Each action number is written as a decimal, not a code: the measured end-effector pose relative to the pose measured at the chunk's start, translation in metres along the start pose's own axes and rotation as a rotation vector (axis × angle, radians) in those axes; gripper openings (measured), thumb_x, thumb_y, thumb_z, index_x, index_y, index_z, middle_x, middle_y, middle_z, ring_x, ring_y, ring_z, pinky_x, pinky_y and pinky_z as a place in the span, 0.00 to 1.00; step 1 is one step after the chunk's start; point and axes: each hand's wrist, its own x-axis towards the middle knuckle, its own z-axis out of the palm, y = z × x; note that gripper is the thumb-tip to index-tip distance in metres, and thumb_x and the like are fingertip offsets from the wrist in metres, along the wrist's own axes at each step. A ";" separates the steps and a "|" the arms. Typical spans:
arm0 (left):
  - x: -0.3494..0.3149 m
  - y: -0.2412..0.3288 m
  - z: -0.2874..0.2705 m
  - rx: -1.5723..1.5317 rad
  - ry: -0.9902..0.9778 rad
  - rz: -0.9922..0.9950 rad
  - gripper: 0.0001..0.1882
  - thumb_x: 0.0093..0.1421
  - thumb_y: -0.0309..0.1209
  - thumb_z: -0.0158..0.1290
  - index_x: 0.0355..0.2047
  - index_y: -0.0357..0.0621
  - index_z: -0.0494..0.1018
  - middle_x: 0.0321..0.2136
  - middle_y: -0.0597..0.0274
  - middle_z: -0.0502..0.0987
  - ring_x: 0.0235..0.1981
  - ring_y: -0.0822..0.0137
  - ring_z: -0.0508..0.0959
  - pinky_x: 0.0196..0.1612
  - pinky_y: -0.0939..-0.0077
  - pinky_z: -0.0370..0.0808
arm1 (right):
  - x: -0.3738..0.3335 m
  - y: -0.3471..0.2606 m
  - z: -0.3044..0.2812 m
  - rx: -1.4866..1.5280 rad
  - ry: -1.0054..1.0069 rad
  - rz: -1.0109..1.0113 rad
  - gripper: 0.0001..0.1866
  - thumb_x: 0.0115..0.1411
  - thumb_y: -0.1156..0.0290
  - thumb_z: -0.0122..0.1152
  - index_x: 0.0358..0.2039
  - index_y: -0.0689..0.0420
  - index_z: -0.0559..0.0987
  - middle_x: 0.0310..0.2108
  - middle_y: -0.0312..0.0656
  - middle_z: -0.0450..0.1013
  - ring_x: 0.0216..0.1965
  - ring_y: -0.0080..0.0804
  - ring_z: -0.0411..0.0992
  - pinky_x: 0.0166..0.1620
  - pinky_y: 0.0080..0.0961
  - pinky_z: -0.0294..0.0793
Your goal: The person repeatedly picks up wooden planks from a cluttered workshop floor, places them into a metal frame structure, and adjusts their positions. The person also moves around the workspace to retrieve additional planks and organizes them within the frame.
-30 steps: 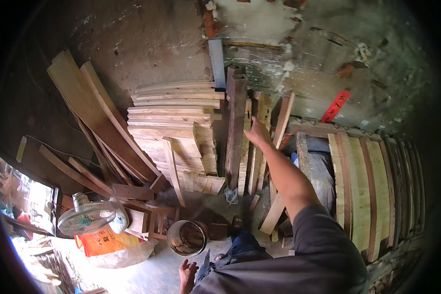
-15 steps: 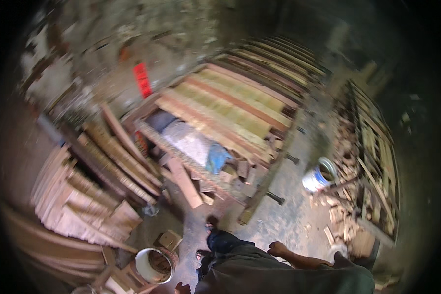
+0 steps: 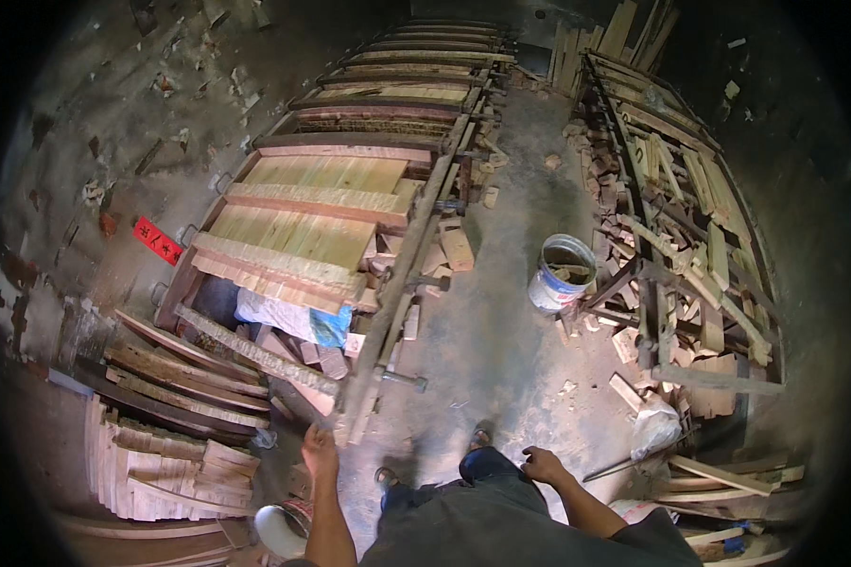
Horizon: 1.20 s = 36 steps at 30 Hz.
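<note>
The person stands on a dusty grey floor (image 3: 501,340) in a workshop full of wood. The left hand (image 3: 320,452) is stretched out with the fingers loose, and it holds nothing. It is just beside the near end of a long wooden clamp frame (image 3: 402,283). A metal bolt (image 3: 402,381) sticks out of that frame near the hand. The right hand (image 3: 544,465) hangs by the hip with the fingers curled in, and it holds nothing either.

On the frame lie pale glued boards (image 3: 303,213) with reddish bars across them. Under the near end sits a white and blue bag (image 3: 288,317). A long rough plank (image 3: 255,350) leans across in front of it. To the left, a pile of short pale boards (image 3: 161,463) and dark curved planks (image 3: 180,373) crowd the way. Small wood blocks (image 3: 454,248) lie on the floor by the frame.

A white bucket with a blue band (image 3: 560,274) stands in the middle of the floor. To the right is a rack of wooden slats (image 3: 690,236), with scraps around it and a white plastic bag (image 3: 654,425) near it. Another white bucket (image 3: 279,529) sits by the left arm.

A small red paper sign (image 3: 158,241), a long thin shape, is stuck on the grey wall at the left.
</note>
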 end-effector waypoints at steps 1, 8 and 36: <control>-0.005 0.018 0.032 0.048 -0.042 0.067 0.26 0.58 0.28 0.52 0.57 0.30 0.69 0.37 0.51 0.83 0.38 0.63 0.82 0.45 0.72 0.77 | 0.001 0.019 -0.022 0.009 0.045 0.046 0.28 0.54 0.61 0.61 0.56 0.56 0.75 0.47 0.52 0.78 0.51 0.50 0.75 0.54 0.41 0.74; -0.012 0.138 0.177 0.254 -0.401 0.209 0.26 0.57 0.32 0.57 0.55 0.32 0.72 0.46 0.45 0.81 0.48 0.53 0.81 0.54 0.65 0.74 | 0.042 0.100 -0.141 0.365 0.534 0.017 0.21 0.57 0.67 0.60 0.51 0.58 0.77 0.39 0.53 0.79 0.40 0.50 0.79 0.44 0.37 0.78; 0.360 0.331 0.487 -0.235 0.186 -0.004 0.25 0.60 0.25 0.53 0.57 0.24 0.68 0.28 0.63 0.79 0.29 0.74 0.76 0.36 0.79 0.72 | 0.430 -0.112 -0.532 0.616 0.482 -0.522 0.19 0.61 0.71 0.59 0.51 0.65 0.76 0.45 0.47 0.78 0.48 0.33 0.75 0.54 0.27 0.72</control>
